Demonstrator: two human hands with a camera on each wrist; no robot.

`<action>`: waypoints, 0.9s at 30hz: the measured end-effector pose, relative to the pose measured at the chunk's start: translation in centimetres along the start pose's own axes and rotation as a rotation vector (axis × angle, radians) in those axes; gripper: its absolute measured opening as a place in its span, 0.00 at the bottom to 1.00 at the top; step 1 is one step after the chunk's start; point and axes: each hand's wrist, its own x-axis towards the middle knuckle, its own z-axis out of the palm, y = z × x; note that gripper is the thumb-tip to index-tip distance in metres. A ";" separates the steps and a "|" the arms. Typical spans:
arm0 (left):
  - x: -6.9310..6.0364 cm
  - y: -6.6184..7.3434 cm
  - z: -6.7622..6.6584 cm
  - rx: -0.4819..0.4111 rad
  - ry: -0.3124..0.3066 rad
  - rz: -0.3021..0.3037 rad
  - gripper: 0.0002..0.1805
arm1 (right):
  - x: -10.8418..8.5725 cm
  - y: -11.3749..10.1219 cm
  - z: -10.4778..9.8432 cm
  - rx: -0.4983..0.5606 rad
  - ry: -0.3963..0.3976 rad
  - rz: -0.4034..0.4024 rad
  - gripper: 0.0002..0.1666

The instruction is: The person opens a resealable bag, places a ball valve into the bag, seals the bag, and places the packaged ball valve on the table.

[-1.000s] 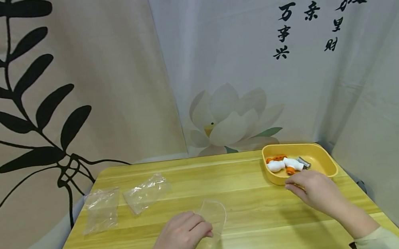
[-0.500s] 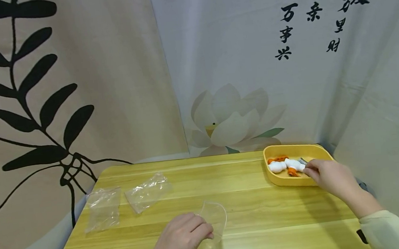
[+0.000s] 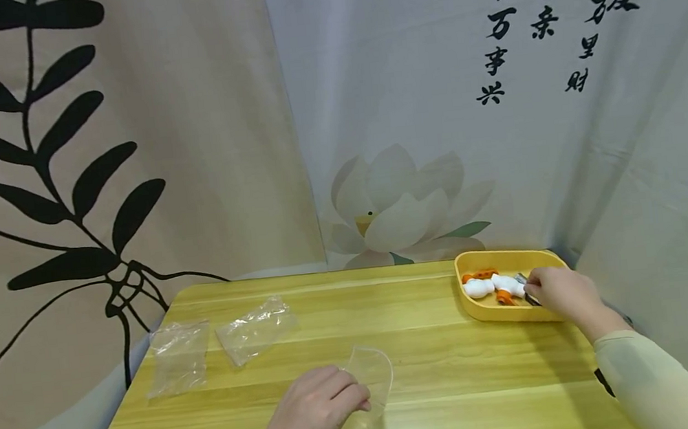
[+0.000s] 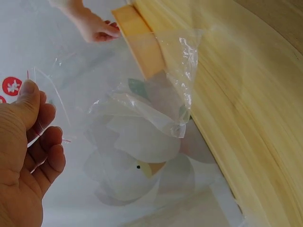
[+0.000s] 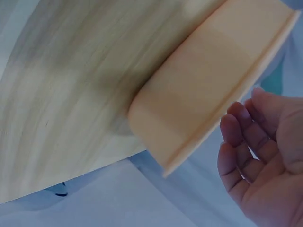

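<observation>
My left hand (image 3: pixel 313 411) pinches the edge of a clear plastic bag (image 3: pixel 374 374) between thumb and fingers; the bag (image 4: pixel 184 71) hangs open-sided and crinkled beyond the fingers in the left wrist view. At the right end of the yellow tray (image 3: pixel 490 311), my right hand (image 3: pixel 566 293) reaches in over the rim, fingertips at a small grey and dark piece (image 3: pixel 531 300). Whether they grip it is not visible. In the right wrist view the right hand's (image 5: pixel 265 156) fingers are bent beside the tray rim (image 5: pixel 227 106). White pieces (image 3: pixel 478 288) and an orange piece (image 3: pixel 504 297) lie left of the fingertips.
Two clear plastic bags lie on the table's left side, one (image 3: pixel 179 358) near the left edge and another (image 3: pixel 255 330) to its right. The wooden table (image 3: pixel 434 371) ends at a printed curtain (image 3: pixel 238 149) behind.
My right hand has moved from above the tray's front rim to its right part, lowering to the grey piece. The left hand keeps its hold on the bag. The head view has shifted slightly.
</observation>
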 end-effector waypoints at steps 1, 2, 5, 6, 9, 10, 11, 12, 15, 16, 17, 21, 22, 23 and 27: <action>0.0 0.0 0.0 0.001 -0.005 -0.002 0.04 | 0.3 0.2 0.1 0.002 -0.020 0.008 0.10; 0.0 0.0 -0.1 0.003 -0.010 -0.005 0.04 | 0.6 0.4 0.2 0.004 -0.038 0.018 0.10; 0.0 0.1 -0.2 0.001 -0.020 -0.015 0.05 | 1.2 0.9 0.4 0.015 -0.084 0.043 0.11; 0.0 0.1 -0.3 0.001 -0.022 -0.018 0.05 | 1.4 1.0 0.5 0.017 -0.096 0.048 0.12; -0.1 0.0 -0.3 0.000 -0.021 -0.024 0.03 | 2.0 1.2 0.8 0.019 -0.126 0.053 0.13; -0.1 0.0 -0.3 -0.005 -0.017 -0.024 0.03 | 2.2 1.1 0.9 0.019 -0.131 0.050 0.14; 0.0 0.0 -0.3 -0.004 -0.013 -0.024 0.03 | 2.3 1.1 1.0 0.017 -0.134 0.042 0.14; 0.0 0.0 -0.3 -0.005 -0.010 -0.024 0.03 | 2.4 1.0 1.1 0.015 -0.136 0.035 0.14; 0.0 -0.1 -0.2 -0.008 0.000 -0.025 0.04 | 2.6 0.8 1.2 0.016 -0.143 0.019 0.14; 0.0 -0.1 -0.2 -0.008 0.003 -0.025 0.04 | 2.7 0.7 1.1 0.015 -0.145 0.012 0.14; 0.0 -0.1 -0.2 -0.003 0.005 -0.025 0.04 | 2.7 0.6 1.1 0.011 -0.150 0.004 0.14; 0.0 -0.2 -0.2 0.012 0.010 -0.022 0.06 | 2.8 0.4 1.0 0.007 -0.171 -0.015 0.13; 0.0 -0.2 -0.2 0.016 0.011 -0.021 0.07 | 2.8 0.4 1.0 0.006 -0.175 -0.021 0.12; -0.1 -0.2 -0.2 0.022 0.011 -0.021 0.07 | 2.9 0.3 1.0 0.009 -0.182 -0.024 0.12; -0.1 -0.2 -0.3 0.039 0.006 -0.023 0.07 | 3.1 0.3 1.4 0.009 -0.205 -0.031 0.13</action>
